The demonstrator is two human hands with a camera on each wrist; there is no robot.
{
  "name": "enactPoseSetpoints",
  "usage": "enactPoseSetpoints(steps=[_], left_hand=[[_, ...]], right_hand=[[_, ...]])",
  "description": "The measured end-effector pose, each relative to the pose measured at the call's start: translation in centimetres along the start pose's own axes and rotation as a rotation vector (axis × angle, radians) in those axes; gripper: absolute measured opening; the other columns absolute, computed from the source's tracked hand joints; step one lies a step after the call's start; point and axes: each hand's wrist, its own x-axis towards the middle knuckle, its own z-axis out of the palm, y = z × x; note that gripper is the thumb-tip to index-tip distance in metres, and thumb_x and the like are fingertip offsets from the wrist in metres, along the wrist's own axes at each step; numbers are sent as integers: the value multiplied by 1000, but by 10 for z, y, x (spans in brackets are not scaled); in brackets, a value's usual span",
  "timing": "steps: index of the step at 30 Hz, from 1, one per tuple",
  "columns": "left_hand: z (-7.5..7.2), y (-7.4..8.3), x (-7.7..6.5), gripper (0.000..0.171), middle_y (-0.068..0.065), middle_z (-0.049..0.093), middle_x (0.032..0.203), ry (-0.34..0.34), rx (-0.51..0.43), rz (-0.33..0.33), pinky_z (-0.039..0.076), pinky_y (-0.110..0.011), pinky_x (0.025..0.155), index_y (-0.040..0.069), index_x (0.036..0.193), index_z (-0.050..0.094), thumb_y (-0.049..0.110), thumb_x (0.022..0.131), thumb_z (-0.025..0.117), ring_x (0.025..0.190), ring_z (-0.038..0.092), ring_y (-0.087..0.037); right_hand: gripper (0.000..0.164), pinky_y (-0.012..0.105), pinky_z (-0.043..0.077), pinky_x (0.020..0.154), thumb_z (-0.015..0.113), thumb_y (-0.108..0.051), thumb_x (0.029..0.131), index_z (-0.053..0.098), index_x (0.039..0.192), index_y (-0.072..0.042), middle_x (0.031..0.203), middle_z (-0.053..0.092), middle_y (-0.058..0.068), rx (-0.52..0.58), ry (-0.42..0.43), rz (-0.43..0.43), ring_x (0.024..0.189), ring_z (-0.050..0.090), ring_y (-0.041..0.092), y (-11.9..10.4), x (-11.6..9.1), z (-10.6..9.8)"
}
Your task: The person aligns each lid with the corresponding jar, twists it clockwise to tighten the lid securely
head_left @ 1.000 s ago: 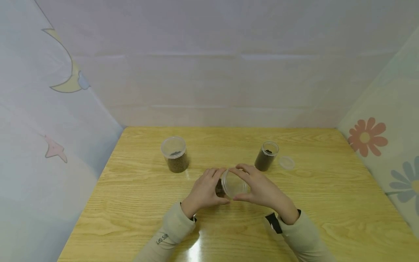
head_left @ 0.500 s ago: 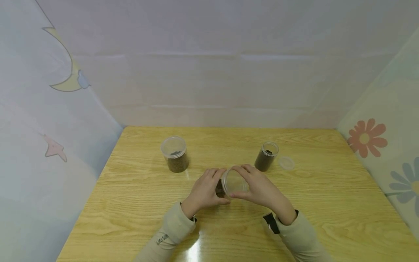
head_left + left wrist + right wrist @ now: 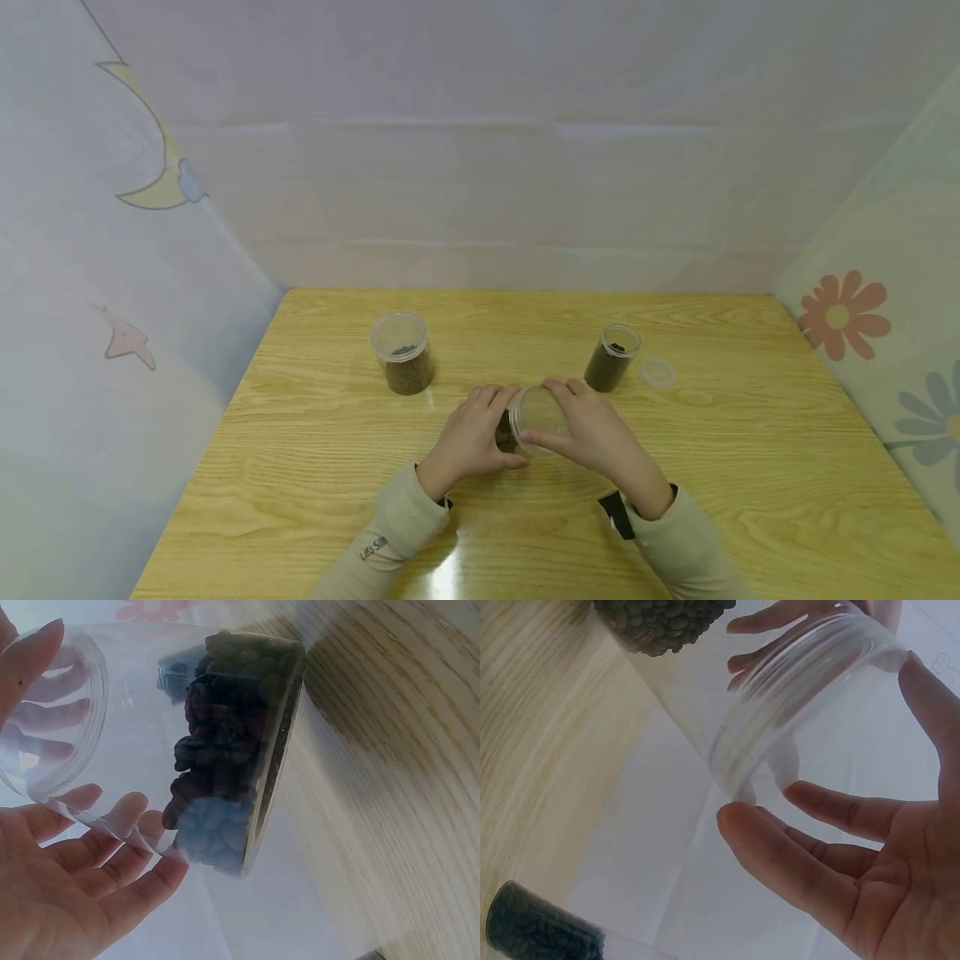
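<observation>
A clear plastic jar (image 3: 139, 712) partly filled with dark beans (image 3: 225, 712) is tipped between both hands, its mouth turned toward the right hand. My left hand (image 3: 470, 429) curves round the jar body, fingers along its lower side in the left wrist view. With spread thumb and fingers, my right hand (image 3: 592, 425) grips the clear lid (image 3: 881, 656) at the mouth end; the ridged ring shows beside the fingertips. Seen from the head, the right thumb lies across the clear top, and the left hand covers much of the bean-filled end.
On the wooden table (image 3: 315, 467), a wide clear jar (image 3: 405, 362) with dark contents stands at back left. A narrower jar (image 3: 609, 367) stands uncovered at back right, a round clear lid (image 3: 657, 372) flat beside it. Printed cloth walls (image 3: 487, 192) close off the back and sides.
My right hand has shifted slightly left and turned, its thumb moving up and across the lid while the fingers close in. The left hand and the jar stay nearly where they were.
</observation>
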Motion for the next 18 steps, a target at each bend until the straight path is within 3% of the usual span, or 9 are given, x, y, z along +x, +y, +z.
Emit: enactPoseSetpoints(steps=[10, 18], left_hand=[[0, 0, 0, 93, -13, 50, 123, 1, -2, 4, 46, -39, 88, 6, 133, 41, 43, 60, 84, 110, 49, -27], [0, 1, 1, 94, -13, 50, 123, -1, 18, 4, 45, -38, 90, 7, 133, 40, 44, 60, 84, 110, 49, -27]], right_hand=[[69, 50, 50, 75, 69, -48, 77, 54, 120, 5, 107, 59, 27, -1, -5, 78, 89, 60, 39, -3, 1, 2], [66, 44, 53, 67, 65, -45, 82, 54, 117, 10, 104, 59, 31, -11, 7, 103, 75, 63, 35, -5, 1, 5]])
